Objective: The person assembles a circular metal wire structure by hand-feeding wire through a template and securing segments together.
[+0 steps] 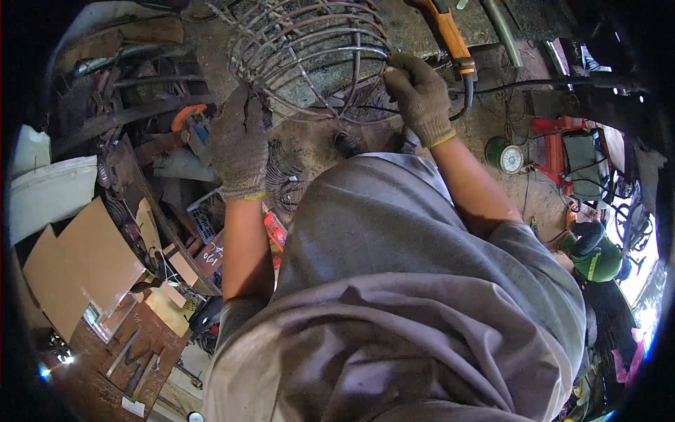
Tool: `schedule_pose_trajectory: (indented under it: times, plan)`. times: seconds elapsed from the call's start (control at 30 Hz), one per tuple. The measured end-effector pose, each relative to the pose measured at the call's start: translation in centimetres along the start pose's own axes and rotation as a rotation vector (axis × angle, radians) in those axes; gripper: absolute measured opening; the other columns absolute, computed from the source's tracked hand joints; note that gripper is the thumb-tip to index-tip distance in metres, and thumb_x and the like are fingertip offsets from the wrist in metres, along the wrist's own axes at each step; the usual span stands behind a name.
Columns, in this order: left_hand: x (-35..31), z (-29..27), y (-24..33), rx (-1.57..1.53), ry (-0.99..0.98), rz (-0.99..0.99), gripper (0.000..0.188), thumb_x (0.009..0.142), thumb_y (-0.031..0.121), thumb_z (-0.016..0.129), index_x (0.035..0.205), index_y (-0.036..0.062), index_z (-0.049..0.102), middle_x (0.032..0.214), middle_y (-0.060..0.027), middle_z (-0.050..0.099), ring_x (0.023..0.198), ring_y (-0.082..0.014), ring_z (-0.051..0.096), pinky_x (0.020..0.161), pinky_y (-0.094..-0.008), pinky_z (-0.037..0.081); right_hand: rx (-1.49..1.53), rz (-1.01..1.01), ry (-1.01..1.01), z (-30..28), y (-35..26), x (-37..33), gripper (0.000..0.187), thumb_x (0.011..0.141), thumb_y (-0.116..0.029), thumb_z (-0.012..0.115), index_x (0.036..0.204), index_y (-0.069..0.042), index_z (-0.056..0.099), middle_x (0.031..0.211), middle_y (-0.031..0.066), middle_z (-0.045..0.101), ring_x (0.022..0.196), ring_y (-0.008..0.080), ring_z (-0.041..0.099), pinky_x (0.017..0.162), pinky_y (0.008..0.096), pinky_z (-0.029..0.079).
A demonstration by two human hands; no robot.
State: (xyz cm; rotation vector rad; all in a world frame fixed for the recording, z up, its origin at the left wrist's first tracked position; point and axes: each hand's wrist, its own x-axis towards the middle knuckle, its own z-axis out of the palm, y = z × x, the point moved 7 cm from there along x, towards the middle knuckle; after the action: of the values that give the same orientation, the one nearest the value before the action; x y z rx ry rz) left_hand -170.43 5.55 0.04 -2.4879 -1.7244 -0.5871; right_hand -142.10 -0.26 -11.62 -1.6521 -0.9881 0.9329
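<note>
A rounded cage of bent metal rods (327,53) lies at the top of the view, with curved bars crossed by several ribs. My right hand (420,95), in a brown knit glove, is closed at the cage's right edge, where the rod ends meet its fingers. At the cage's lower left edge is my left hand (240,144), in a matching glove. Its fingers are bent against the rods, and the fingertips are partly hidden. Just right of the cage lies an orange power tool (452,35) with a dark cord.
A metal tube (502,32) lies beyond the power tool. On the right are a round green tin (504,155), a red-framed machine (562,151) and a person in green (598,257). Cardboard (84,264), an orange clamp-like piece (187,116) and scrap metal crowd the left.
</note>
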Motion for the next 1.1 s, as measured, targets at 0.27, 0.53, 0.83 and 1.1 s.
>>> schedule_pose_trajectory:
  times: [0.27, 0.53, 0.83, 1.1]
  plan:
    - [-1.1, 0.5, -0.4, -0.057, -0.014, -0.047, 0.029, 0.095, 0.022, 0.06, 0.119, 0.0086, 0.067, 0.11, -0.0141, 0.07, 0.101, -0.0306, 0.067, 0.09, -0.0407, 0.05, -0.128, -0.06, 0.096, -1.3, -2.7, -0.1, 0.036, 0.086, -0.032, 0.072, 0.11, -0.006, 0.07, 0.097, 0.0146, 0.072, 0.091, 0.0274, 0.07, 0.082, 0.0356, 0.054]
    - [-2.4, 1.5, -0.6, -0.127, -0.013, 0.009, 0.029, 0.095, 0.019, 0.06, 0.12, 0.0048, 0.066, 0.119, -0.0163, 0.067, 0.108, -0.0308, 0.065, 0.093, -0.0398, 0.049, -0.354, -0.373, 0.053, -1.9, -6.4, 0.9, 0.024, 0.088, -0.025, 0.068, 0.102, -0.007, 0.074, 0.091, 0.0163, 0.07, 0.089, 0.0331, 0.067, 0.082, 0.0401, 0.052]
    - [-3.1, 1.6, -0.7, -0.331, 0.055, -0.242, 0.033, 0.095, 0.025, 0.062, 0.12, 0.003, 0.066, 0.117, -0.0172, 0.069, 0.105, -0.0338, 0.066, 0.093, -0.0395, 0.05, -0.291, -0.357, 0.056, -1.7, -5.0, 2.1, 0.024, 0.088, -0.023, 0.067, 0.102, -0.006, 0.074, 0.092, 0.0171, 0.072, 0.09, 0.0331, 0.068, 0.081, 0.0393, 0.052]
    - [-3.6, 1.8, -0.9, -0.297, 0.138, -0.113, 0.032, 0.094, 0.022, 0.065, 0.117, 0.0008, 0.067, 0.107, -0.0192, 0.07, 0.099, -0.0319, 0.068, 0.086, -0.0379, 0.052, -0.235, -0.29, 0.057, -1.4, -3.4, 2.4, 0.027, 0.088, -0.028, 0.068, 0.103, -0.007, 0.074, 0.096, 0.0155, 0.073, 0.092, 0.0322, 0.069, 0.083, 0.0378, 0.053]
